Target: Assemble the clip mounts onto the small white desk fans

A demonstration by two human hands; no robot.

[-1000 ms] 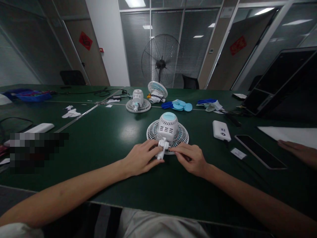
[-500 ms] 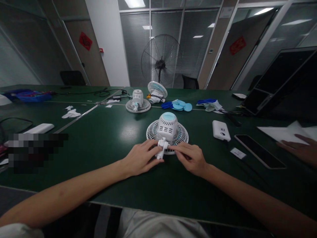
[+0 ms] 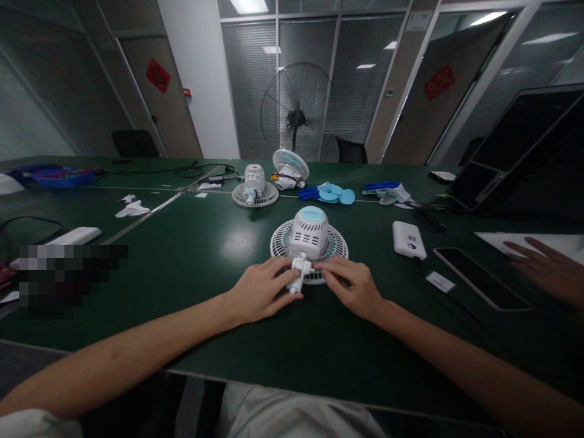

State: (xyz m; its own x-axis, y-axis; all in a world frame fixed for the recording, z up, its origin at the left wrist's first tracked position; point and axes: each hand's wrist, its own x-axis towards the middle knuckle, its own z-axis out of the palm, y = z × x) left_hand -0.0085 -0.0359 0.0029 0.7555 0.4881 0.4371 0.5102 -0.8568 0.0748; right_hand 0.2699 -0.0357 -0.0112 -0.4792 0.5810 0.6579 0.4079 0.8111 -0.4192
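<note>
A small white fan (image 3: pixel 310 234) with a pale blue cap lies grille-down on the table in front of me. Its white neck joint (image 3: pixel 298 272) points toward me. My left hand (image 3: pixel 262 289) has thumb and fingers closed round that neck from the left. On the other side, my right hand (image 3: pixel 353 286) is curled, its index fingertip against the joint's side and the thumb just below. Anything tiny between those fingertips cannot be made out.
Two more small fans (image 3: pixel 254 182) (image 3: pixel 290 169) stand farther back, beside light blue fan blades (image 3: pixel 335 193). Blue-and-white gloves (image 3: pixel 387 191), a white power bank (image 3: pixel 408 239) and a phone (image 3: pixel 481 278) lie to the right. Another person's hand (image 3: pixel 547 267) rests at a white sheet (image 3: pixel 566 244).
My right fingertips have shifted slightly at the joint; my left hand keeps its hold. At the right, the other person's hand has moved left and spread, and the paper lies flatter.
</note>
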